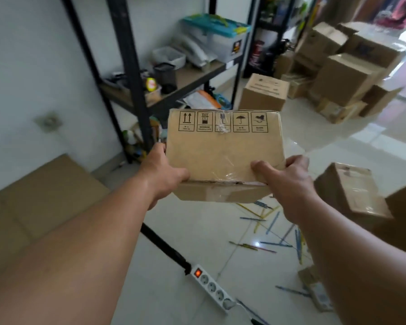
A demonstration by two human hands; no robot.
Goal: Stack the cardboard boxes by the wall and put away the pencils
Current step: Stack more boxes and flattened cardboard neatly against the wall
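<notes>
Cardboard box held up in the air in front of the person, above the white tiled floor, printed handling symbols along its far edge. Left hand grips the box's left near corner, thumb on top. Right hand grips the right near corner, thumb pressed on the taped top, fingers wrapped around the side. Pencils lie scattered on the floor below and to the right. Power strip on the floor nearby, switch lit. Metal shelf stands against the wall to the left. More boxes piled at far right.
</notes>
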